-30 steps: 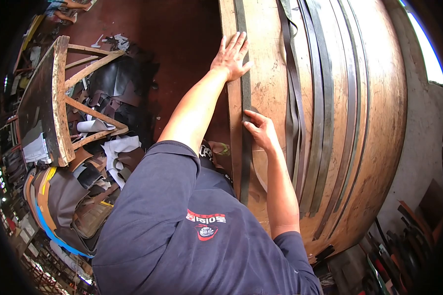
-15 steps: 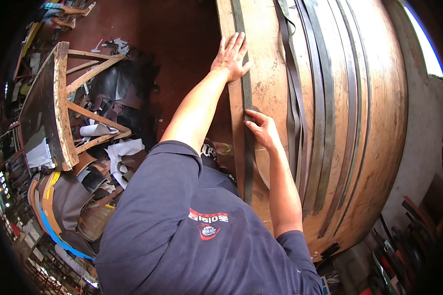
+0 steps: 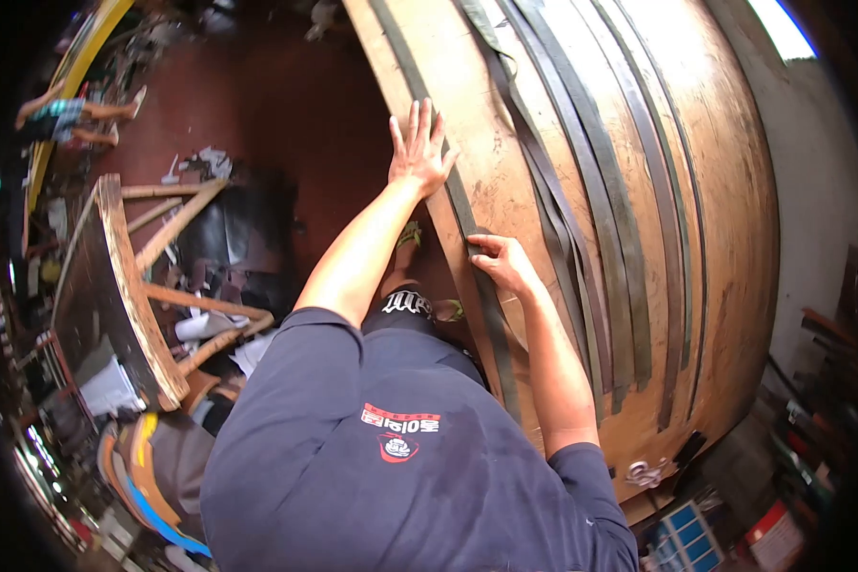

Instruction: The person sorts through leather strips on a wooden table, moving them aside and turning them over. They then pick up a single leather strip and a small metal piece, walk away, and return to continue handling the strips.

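A dark narrow strip (image 3: 402,48) runs along the near edge of the wooden table (image 3: 467,114). My left hand (image 3: 419,157) lies flat across it with the fingers spread. Further down the same strip, my right hand (image 3: 500,260) has its thumb and index fingertip at the strip's edge, the other fingers curled. Whether the fingertips pinch the strip is hard to tell. Several more long dark strips (image 3: 582,124) lie lengthwise on the table, beyond my right hand.
A wooden trestle frame (image 3: 129,276) stands at the left on the red floor, with scraps (image 3: 234,224) behind it. Rolled sheets (image 3: 176,462) sit below it. Another person's legs (image 3: 110,111) show at upper left. A blue crate (image 3: 688,539) is at lower right.
The view has turned, so the table and strips now slant. Both hands stay on the same strip, the left flat and the right at its edge, with little change in pose.
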Motion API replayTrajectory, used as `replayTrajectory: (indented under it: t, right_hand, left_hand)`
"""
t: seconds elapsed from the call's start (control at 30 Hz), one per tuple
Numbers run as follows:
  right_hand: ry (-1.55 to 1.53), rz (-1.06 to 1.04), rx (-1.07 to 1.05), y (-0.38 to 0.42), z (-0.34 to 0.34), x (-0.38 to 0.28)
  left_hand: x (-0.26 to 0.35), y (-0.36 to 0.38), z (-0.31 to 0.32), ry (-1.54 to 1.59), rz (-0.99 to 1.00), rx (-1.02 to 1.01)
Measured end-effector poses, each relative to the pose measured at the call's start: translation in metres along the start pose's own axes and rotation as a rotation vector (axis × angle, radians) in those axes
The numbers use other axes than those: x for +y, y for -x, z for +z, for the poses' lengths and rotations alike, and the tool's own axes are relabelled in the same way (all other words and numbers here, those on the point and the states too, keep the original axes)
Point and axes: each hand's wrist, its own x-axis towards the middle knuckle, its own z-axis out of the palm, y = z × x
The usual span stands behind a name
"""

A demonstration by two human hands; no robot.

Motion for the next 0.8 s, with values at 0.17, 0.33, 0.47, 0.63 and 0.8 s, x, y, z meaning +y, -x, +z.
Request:
replayTrajectory:
  t: [0.17,0.33,0.47,0.63,0.8]
  right_hand:
    - [0.025,0.019,0.054,0.009,0.004,-0.012]
    - [-0.008,0.033,0.171,0.015,0.016,-0.013]
    - [0.008,0.132,0.179,0.02,0.017,-0.027]
    - [0.014,0.06,0.212,0.02,0.021,-0.019]
    - [0.074,-0.017,0.191,0.019,0.02,-0.013]
  left_hand:
    - [0.017,0.065,-0.008,0.093,0.835,-0.224]
    - [-0.015,0.038,-0.037,0.143,1.066,-0.529]
    - [-0.072,-0.028,-0.032,0.039,0.909,-0.397]
    - [-0.092,-0.084,-0.042,-0.221,0.47,-0.261]
    - [-0.007,0.002,-0.018,0.039,0.136,-0.001]
